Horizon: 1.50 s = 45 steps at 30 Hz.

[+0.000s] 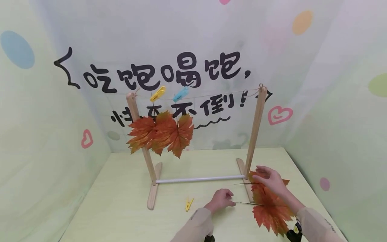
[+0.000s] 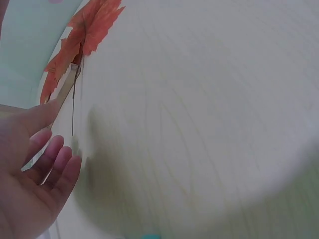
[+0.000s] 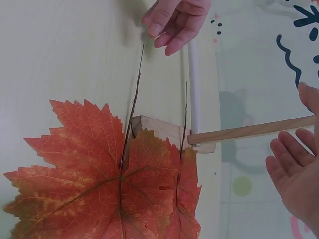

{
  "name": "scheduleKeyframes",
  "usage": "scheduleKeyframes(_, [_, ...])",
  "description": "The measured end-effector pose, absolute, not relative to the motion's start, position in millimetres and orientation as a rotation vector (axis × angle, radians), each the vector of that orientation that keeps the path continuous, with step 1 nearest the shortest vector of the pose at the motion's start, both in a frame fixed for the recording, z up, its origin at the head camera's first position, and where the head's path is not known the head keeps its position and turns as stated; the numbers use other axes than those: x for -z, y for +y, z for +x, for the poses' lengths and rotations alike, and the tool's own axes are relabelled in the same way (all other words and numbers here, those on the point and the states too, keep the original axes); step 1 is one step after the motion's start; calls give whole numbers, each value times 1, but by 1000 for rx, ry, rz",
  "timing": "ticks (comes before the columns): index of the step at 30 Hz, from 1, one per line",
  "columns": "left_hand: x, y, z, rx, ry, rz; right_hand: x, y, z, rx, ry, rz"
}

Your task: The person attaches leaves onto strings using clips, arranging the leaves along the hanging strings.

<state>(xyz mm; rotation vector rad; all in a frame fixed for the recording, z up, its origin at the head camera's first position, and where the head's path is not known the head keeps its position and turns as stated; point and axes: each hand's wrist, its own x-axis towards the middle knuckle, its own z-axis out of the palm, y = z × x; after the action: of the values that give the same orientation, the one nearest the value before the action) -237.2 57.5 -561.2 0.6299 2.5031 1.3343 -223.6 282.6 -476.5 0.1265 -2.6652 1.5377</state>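
Two red-orange artificial maple leaves lie overlapping at the right of the table, the front leaf [image 1: 270, 213] and the rear leaf [image 3: 189, 209], their thin dark stems pointing left. My left hand [image 1: 220, 200] is beside the tip of the front stem [image 3: 135, 94], fingers loosely bent; a small gap shows between fingertips and stem. Over the rear leaf hovers my right hand [image 1: 270, 181], its fingers relaxed and apart, gripping nothing. A yellow clothespin [image 1: 188, 204] lies on the table left of my left hand.
A wooden rack stands behind, with a left post [image 1: 140, 134], a right post [image 1: 256, 131] and a white crossbar [image 1: 199, 179]. On its string [image 1: 208, 96], a yellow clip [image 1: 158, 94] and a blue clip [image 1: 180, 94] hold two hanging leaves [image 1: 178, 134].
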Motion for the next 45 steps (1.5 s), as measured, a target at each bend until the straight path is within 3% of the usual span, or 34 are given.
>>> scheduleKeyframes(13, [582,57,-236,-1281,2651,581,487,276,-225,-1534,-2679,104])
scheduleKeyframes(27, [588,62,-228,-1127,2862,694,500,275,-225,-1595,-2667,87])
scheduleKeyframes(38, [576,54,-253,-1600,2560,718,491,276,-228,-1619,-2696,-10])
scheduleKeyframes(45, [555,58,-259,-1792,2363,560,490,278,-231,-1590,-2685,47])
